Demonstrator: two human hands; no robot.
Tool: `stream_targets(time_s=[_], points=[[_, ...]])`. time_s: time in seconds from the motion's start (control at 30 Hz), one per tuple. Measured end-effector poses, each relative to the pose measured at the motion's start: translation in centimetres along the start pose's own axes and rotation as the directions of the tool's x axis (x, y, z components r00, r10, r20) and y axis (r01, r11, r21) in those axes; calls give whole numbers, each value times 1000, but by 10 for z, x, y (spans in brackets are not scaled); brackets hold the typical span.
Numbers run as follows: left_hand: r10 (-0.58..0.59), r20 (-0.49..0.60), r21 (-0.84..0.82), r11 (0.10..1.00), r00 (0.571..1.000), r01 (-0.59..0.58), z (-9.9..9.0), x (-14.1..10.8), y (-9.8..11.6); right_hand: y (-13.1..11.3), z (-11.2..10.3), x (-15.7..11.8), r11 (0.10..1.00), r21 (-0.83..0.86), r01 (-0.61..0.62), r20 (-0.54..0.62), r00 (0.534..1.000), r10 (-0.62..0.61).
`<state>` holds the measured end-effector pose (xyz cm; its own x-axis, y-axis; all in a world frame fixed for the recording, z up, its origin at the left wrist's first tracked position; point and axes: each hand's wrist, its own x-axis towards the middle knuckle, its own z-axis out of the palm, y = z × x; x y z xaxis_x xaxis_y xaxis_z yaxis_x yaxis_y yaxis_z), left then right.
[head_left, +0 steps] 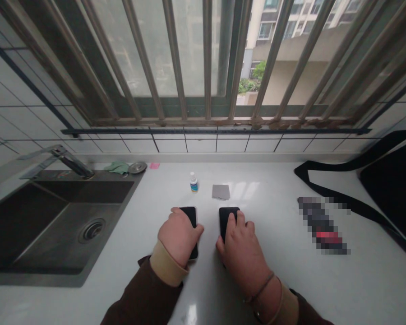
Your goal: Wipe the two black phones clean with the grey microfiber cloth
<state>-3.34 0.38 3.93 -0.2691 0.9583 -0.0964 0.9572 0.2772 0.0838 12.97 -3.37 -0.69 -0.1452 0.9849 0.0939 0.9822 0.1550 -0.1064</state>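
Two black-screened smartphones lie flat on the white counter. Across the left smartphone is my left hand, its thumb at the right edge and its fingers curled at the left edge. My right hand grips the right smartphone, thumb along its left side and fingertips on its upper face. Most of that phone's lower part is hidden under the hand. Beyond the phones stand a small white bottle with a blue label and, to its right, a flat grey cloth.
A dark sink with a metal faucet is set in at left. Behind it lie a green cloth, a round metal strainer and a pink piece. A black bag with a strap and a pixelated item are at right.
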Motion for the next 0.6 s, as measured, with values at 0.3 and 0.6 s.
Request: stream_targets(time_s=[0.3, 0.6], points=[[59, 23, 59, 996, 998, -60, 14, 4, -10, -7, -5, 5, 998, 42, -36, 97, 995, 31], [162, 74, 109, 979, 984, -170, 6, 4, -20, 41, -22, 19, 989, 142, -29, -60, 997, 37]])
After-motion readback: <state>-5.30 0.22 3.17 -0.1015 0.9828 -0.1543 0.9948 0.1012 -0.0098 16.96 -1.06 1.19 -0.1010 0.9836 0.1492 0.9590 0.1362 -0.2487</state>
